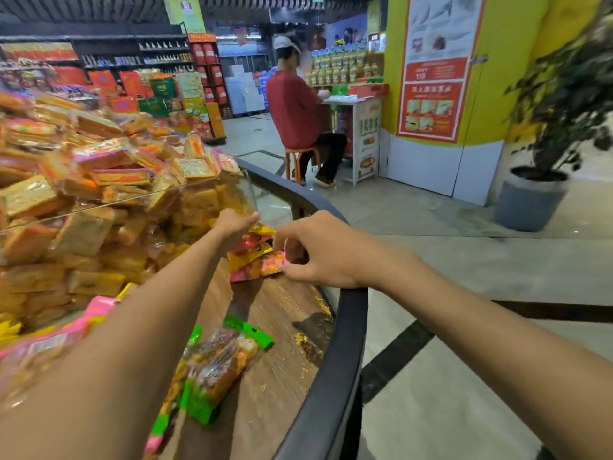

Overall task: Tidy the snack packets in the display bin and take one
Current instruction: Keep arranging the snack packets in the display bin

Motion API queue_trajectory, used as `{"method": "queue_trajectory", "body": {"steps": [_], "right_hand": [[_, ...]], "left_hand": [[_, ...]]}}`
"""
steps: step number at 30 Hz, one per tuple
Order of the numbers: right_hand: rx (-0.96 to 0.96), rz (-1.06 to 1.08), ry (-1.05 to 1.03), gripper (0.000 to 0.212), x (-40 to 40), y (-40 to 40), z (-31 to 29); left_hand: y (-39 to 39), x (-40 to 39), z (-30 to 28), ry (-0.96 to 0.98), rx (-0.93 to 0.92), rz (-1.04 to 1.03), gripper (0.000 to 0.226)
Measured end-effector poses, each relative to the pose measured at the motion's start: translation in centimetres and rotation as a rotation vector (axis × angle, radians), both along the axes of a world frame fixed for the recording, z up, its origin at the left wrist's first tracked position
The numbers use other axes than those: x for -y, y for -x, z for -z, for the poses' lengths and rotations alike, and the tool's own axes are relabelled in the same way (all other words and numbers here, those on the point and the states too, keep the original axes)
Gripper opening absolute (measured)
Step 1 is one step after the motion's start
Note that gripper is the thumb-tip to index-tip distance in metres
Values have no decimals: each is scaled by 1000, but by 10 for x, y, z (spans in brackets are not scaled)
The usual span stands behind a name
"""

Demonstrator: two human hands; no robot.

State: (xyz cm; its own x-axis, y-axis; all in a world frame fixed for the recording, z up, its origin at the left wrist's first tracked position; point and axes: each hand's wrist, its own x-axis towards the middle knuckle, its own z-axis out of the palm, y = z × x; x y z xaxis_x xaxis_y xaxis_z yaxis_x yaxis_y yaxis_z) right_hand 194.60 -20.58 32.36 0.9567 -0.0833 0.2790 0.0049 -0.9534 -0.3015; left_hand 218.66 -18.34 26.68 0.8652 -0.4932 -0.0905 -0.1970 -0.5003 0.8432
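Green-edged clear snack packets (217, 363) lie beneath the left forearm. Ahead, the small stack of yellow and pink foil packets (255, 257) sits between both hands: left hand (236, 224) curled on its far top, right hand (323, 250) pinching its near edge. A sideways tug could topple it over the dark bin rim (335, 370). Left fingertips are hidden; motion blur obscures labels.
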Motion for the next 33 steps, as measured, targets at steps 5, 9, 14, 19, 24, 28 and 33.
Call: {"method": "queue_trajectory", "body": {"steps": [5, 9, 14, 19, 24, 28, 33], "right_hand": [[10, 5, -69, 29, 2, -1, 2], [22, 16, -99, 26, 4, 0, 3], [-10, 54, -106, 26, 4, 1, 3], [-82, 127, -31, 25, 0, 3, -2], [-210, 147, 163, 10, -17, 8, -15], [-101, 141, 146, 11, -62, -6, -19], [29, 52, -374, 42, -163, -59, -19]], "left_hand": [[3, 11, 3, -10, 34, -49, 30], [13, 8, 2, 45, 79, -76, 52], [32, -33, -11, 206, 114, -11, 74], [74, -109, -39, 341, 105, 110, 71], [121, -203, -68, 391, 82, 165, 61], [138, -280, -68, 369, 91, 138, 63], [141, -354, -73, 382, 86, 64, 65]]}}
